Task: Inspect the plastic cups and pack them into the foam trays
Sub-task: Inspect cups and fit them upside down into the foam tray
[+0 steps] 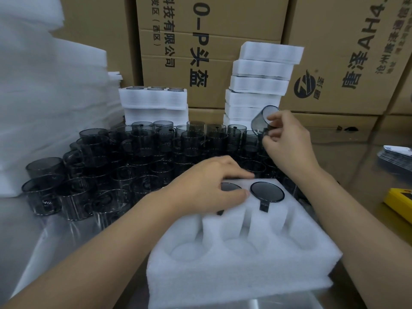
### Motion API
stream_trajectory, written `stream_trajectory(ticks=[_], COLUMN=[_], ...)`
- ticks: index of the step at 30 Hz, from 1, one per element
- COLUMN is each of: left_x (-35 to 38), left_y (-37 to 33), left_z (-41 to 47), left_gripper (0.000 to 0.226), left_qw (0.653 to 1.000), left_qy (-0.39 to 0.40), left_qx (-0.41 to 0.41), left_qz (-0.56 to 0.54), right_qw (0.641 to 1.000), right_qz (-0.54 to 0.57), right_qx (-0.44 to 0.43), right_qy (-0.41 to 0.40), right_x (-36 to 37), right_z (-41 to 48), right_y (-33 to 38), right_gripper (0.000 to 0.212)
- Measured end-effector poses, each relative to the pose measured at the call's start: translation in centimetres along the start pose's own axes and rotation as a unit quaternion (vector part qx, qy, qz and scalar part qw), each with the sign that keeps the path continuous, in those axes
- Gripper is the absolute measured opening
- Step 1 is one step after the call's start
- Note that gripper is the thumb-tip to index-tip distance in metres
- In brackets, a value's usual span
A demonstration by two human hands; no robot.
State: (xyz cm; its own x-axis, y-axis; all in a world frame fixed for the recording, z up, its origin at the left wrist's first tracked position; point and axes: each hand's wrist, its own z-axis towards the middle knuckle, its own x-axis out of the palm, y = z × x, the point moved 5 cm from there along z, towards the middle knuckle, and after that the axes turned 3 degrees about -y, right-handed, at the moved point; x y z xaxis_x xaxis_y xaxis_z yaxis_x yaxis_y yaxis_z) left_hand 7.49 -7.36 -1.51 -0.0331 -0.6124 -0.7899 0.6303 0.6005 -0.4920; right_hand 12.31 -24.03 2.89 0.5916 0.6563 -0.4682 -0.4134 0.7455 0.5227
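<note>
- Front and centre, the foam tray (240,253) — its three near pockets show bare foam.
- The left hand (207,188) lies over a dark cup (229,187) in the tray's far row, with a seated cup (267,191) just beside it.
- The right hand (287,143) pinches a tilted cup (262,121) above the tray's far right corner.
- The loose cups (133,157) crowd behind the tray — the stacked trays (260,85) stand beyond.

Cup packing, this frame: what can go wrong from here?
1. The right hand pinches the raised cup at a tilt above the stacked cups. A slip could topple some.
2. The left hand covers most of the covered cup in the foam tray. A handle off its slot might go unnoticed.
3. The stacked cups crowd the tray's far edge, so a reaching forearm could knock them.
</note>
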Motion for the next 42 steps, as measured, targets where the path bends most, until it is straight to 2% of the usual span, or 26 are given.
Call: stream_trajectory(ticks=[2, 5, 10, 13, 16, 21, 25, 29, 33, 38, 42], left_x=[-0.8, -1.9, -2.1, -2.1, -2.1, -2.0, -2.1, -2.1, -2.1, -2.2, -2.0], left_y=[0.6, 2.2, 4.1, 4.5, 4.6, 4.5, 4.4, 4.4, 4.0, 3.9, 3.8], left_z=[0.4, 0.6, 1.0, 0.9, 0.9, 0.8, 0.9, 1.0, 0.9, 0.8, 0.9], left_gripper=[0.047, 0.061, 0.070, 0.065, 0.068, 0.073, 0.057, 0.044, 0.037, 0.034, 0.021], left_qw=[0.995, 0.964, 0.900, 0.879, 0.884, 0.901, 0.887, 0.872, 0.870, 0.868, 0.878], left_qy=[-0.083, -0.182, -0.203, -0.211, -0.207, -0.194, -0.195, -0.192, -0.172, -0.159, -0.150], left_qx=[-0.031, -0.116, -0.203, -0.220, -0.219, -0.204, -0.218, -0.222, -0.201, -0.184, -0.171], left_qz=[-0.040, -0.156, -0.329, -0.367, -0.359, -0.329, -0.358, -0.392, -0.417, -0.433, -0.421], right_qw=[0.999, 0.993, 0.965, 0.953, 0.955, 0.965, 0.962, 0.960, 0.962, 0.963, 0.960], right_qz=[0.044, 0.114, 0.242, 0.265, 0.257, 0.185, 0.168, 0.151, 0.119, 0.105, 0.082], right_qx=[-0.010, -0.016, -0.013, -0.034, -0.062, -0.156, -0.196, -0.224, -0.242, -0.241, -0.262], right_qy=[0.003, 0.023, 0.100, 0.139, 0.137, 0.098, 0.093, 0.074, 0.047, 0.054, 0.061], right_x=[0.3, 1.0, 3.0, 3.8, 3.5, 2.7, 2.7, 2.4, 1.9, 1.6, 1.1], right_z=[-0.3, -0.7, -2.0, -2.6, -2.6, -3.5, -4.0, -4.7, -4.9, -5.0, -5.0], right_y=[1.5, 2.9, 3.3, 3.4, 3.5, 4.8, 5.4, 5.3, 5.2, 5.1, 5.0], right_gripper=[0.032, 0.030, 0.033, 0.034, 0.033, 0.020, 0.031, 0.033, 0.033, 0.030, 0.029])
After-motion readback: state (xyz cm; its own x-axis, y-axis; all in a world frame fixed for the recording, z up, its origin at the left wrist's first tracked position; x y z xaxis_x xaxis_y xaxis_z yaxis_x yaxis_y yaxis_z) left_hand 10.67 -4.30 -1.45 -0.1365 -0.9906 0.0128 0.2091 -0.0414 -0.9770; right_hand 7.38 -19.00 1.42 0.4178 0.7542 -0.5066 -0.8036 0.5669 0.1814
